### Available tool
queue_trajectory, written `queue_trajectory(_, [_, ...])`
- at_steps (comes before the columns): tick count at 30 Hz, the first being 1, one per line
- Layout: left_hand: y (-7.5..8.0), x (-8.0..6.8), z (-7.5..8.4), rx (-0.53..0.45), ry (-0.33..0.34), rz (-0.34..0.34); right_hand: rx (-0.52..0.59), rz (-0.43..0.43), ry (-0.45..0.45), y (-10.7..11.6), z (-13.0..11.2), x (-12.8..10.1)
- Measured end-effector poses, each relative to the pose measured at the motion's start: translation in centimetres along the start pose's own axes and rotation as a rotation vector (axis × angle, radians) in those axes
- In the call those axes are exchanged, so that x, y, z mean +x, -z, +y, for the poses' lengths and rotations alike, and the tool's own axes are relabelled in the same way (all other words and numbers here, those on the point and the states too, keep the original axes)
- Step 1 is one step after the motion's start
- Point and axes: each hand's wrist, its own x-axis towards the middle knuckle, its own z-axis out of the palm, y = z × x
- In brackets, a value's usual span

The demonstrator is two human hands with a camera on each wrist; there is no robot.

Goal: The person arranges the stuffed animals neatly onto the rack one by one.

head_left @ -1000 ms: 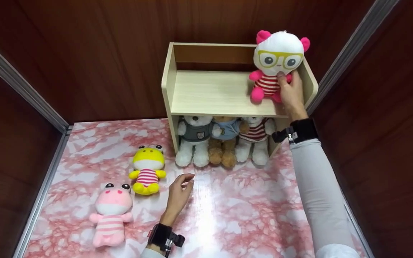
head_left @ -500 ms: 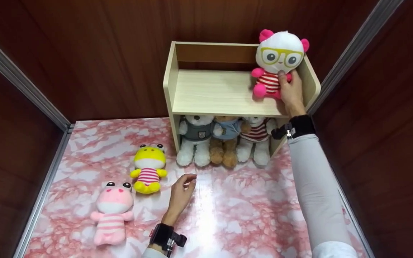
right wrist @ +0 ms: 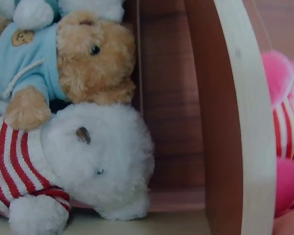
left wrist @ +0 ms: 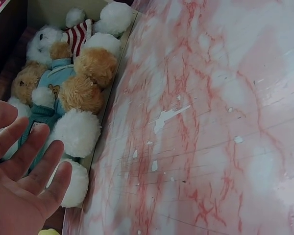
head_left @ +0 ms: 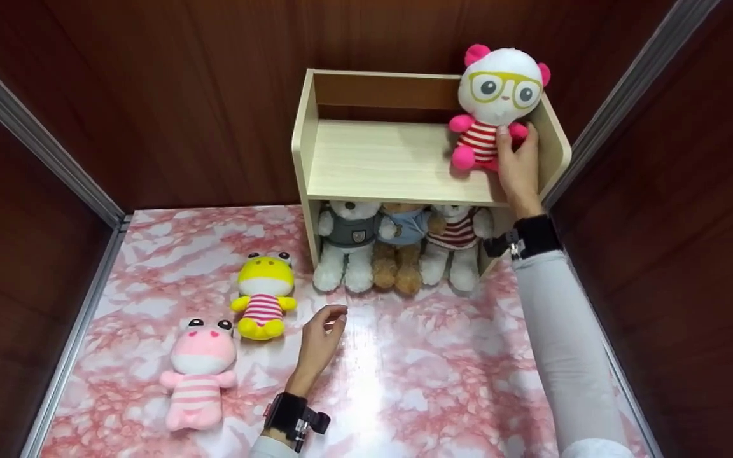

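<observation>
A white plush with pink ears and yellow glasses (head_left: 500, 89) sits upright at the right end of the wooden shelf's top board (head_left: 379, 159). My right hand (head_left: 516, 162) grips its striped body, thumb on the front and fingers behind. The right wrist view shows the plush's pink leg (right wrist: 286, 147) past the shelf board (right wrist: 245, 122). My left hand (head_left: 321, 337) rests on the pink marbled table (head_left: 417, 381) holding nothing, and in the left wrist view its fingers (left wrist: 24, 186) are relaxed. The yellow striped plush (head_left: 263, 296) is nearest to it.
Three bears fill the lower shelf: a white one in grey (head_left: 346, 245), a brown one in blue (head_left: 398, 248), a white one in red stripes (head_left: 455, 245). A pink striped plush (head_left: 200, 369) lies at the front left. Dark wooden walls close in three sides.
My right hand has pushed the glasses plush a little further back on the top board. The left hand has hardly moved.
</observation>
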Motion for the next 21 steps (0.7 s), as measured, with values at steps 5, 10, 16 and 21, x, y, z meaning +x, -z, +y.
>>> queue_trajectory(5, [0.4,0.4,-0.1,0.001,-0.004,-0.004,0.005,0.032,0.050,0.2,0.1,-2.4])
queue_trajectory(10, [1.4,0.9,0.1,0.001,-0.020,0.008,0.111,0.036,0.139,0.8,0.5,-4.7])
queue_trajectory(16, [3.7,2.4,0.3,0.065,-0.092,0.081,0.209,0.036,0.241,1.6,0.0,-8.9])
queue_trajectory(21, [6.4,4.2,0.6,0.215,-0.142,0.198,0.204,0.070,0.369,1.9,0.0,-12.4])
